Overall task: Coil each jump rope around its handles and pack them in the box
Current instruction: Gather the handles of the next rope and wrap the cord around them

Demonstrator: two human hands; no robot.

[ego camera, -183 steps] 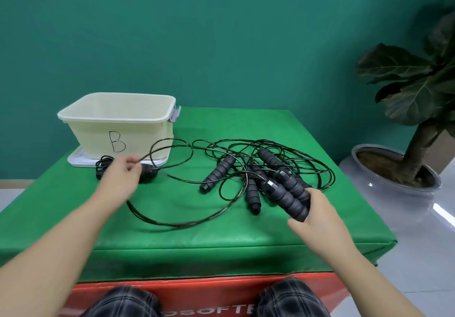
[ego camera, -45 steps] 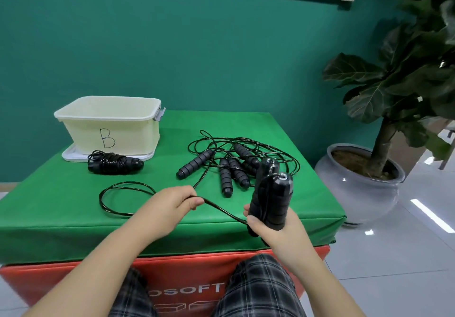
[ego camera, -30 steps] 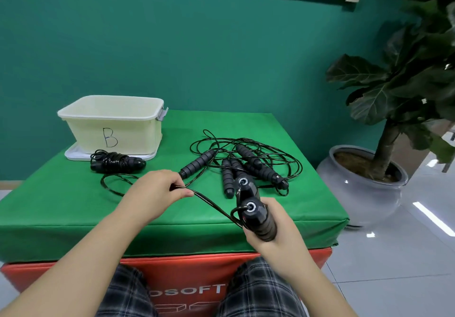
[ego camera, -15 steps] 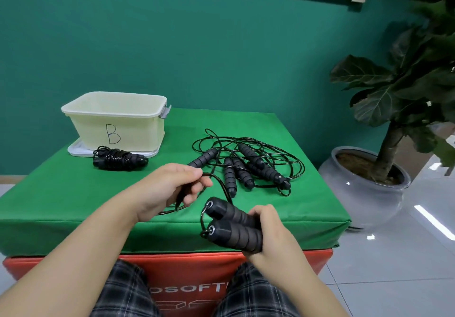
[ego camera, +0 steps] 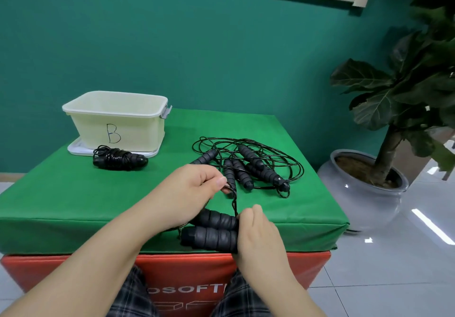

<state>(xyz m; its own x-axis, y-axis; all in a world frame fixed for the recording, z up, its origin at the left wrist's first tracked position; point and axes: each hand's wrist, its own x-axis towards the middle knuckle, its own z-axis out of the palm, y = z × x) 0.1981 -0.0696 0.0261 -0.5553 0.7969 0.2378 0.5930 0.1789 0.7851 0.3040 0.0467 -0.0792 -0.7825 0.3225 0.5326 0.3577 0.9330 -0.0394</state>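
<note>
Green table [ego camera: 61, 201]: box [ego camera: 118, 129], ropes [ego camera: 246, 166]

"B" on box [ego camera: 123, 129]; "OSOFT" on red base [ego camera: 73, 267].

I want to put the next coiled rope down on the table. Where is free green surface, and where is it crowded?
Free: the wide green patch between the coiled rope by the box and the left hand, and the near-left table edge. Also the strip behind the tangled ropes. Crowded: the right half, with loose ropes and handles, and around both hands holding the handle pair.
</note>
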